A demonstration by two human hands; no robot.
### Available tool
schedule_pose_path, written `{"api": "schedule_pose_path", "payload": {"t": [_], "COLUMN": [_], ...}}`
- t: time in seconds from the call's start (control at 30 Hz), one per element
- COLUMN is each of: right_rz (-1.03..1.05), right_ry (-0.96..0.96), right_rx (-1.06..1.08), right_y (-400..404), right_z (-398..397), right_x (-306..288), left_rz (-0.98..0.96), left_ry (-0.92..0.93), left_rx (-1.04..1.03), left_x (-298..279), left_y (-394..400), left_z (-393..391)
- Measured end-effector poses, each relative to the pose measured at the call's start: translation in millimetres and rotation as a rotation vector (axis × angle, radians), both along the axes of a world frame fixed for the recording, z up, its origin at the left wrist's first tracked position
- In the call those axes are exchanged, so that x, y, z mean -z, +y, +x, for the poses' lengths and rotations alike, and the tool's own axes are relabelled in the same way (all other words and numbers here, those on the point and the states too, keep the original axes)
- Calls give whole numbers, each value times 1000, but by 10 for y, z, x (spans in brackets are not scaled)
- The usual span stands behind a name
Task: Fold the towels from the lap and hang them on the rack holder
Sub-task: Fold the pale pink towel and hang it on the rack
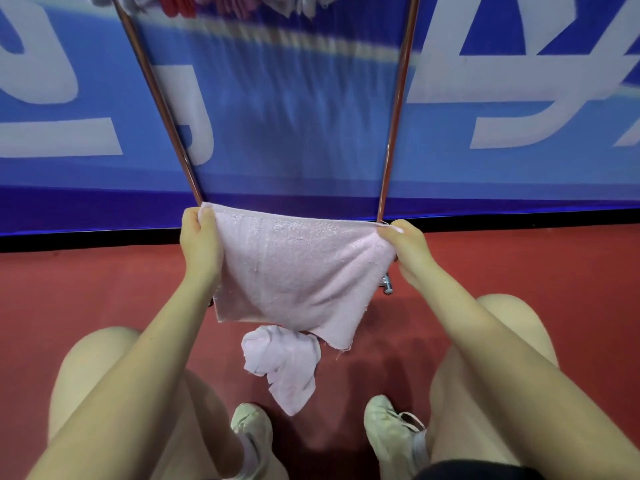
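Second pink towel (282, 365) lies crumpled on the red floor (519, 271) by my shoes (391, 431) (rack (398, 109) straight ahead). My left hand (201, 240) and right hand (408, 247) pinch the towel (298, 271) corners, stretched flat.

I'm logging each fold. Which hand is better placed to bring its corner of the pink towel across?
Neither clearly. The left hand and right hand each pinch a top corner of the pink towel, level and evenly apart.

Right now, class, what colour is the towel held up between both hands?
Pale pink towel, seen clearest in the head view.
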State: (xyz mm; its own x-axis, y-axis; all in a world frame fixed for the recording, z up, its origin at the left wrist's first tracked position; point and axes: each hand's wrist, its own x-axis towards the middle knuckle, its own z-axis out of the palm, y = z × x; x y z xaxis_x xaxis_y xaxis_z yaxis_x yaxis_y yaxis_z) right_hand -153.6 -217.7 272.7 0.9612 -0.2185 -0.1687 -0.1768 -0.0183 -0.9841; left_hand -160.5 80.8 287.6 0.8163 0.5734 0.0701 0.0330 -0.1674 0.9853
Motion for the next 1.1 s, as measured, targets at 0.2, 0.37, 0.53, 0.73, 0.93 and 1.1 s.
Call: {"api": "schedule_pose_path", "payload": {"t": [0.2, 0.37, 0.53, 0.73, 0.93, 1.1], "right_rz": [242, 249, 141, 76, 183, -126], "right_ry": [53, 130, -31, -240, -208, -261], "right_rx": [24, 140, 79, -157, -358, -290], "right_y": [77, 174, 360, 726, 845, 844], "right_z": [50, 113, 132, 15, 48, 130], "right_x": [-19, 35, -54, -225, -327, -310], "left_rz": [-249, -599, -574, -474, -485, -460], "left_ry": [129, 263, 219, 101, 45, 87], "left_rx": [-26, 15, 119, 268, 335, 370], "left_x": [62, 50, 34, 10, -45, -35], "left_y": [-15, -226, -538, -878, -972, -946], "left_z": [73, 67, 36, 18, 33, 66]}}
